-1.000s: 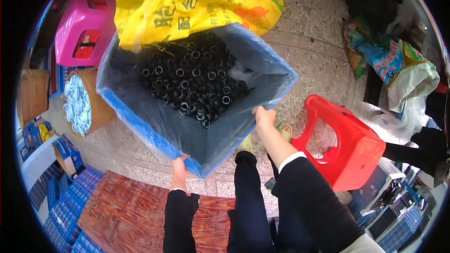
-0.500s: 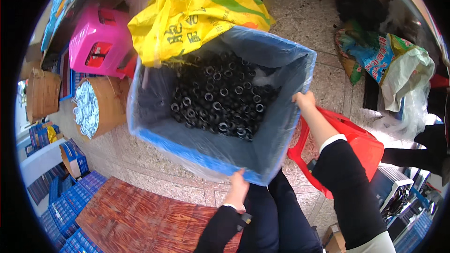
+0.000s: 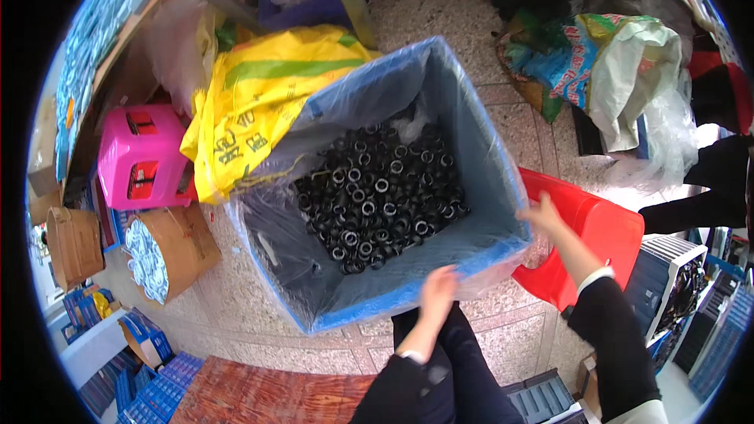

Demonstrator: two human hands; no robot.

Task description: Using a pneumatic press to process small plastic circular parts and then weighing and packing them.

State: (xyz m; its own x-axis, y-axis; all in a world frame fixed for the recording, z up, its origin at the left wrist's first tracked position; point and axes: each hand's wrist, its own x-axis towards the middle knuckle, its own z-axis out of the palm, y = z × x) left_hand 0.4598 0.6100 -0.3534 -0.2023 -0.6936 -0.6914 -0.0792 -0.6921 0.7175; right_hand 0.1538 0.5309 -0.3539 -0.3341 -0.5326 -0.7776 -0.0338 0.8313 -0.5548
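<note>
Head view: blurred hands [image 3: 437, 289] on bin rim [image 3: 408, 297].

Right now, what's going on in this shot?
A person is gripping a big blue box lined with clear plastic, left hand on the near rim, right hand on the right corner. The box holds a heap of small black rings. It sits on the floor beside a red plastic stool, with a yellow bag against its far side and a pink stool further left.
</note>
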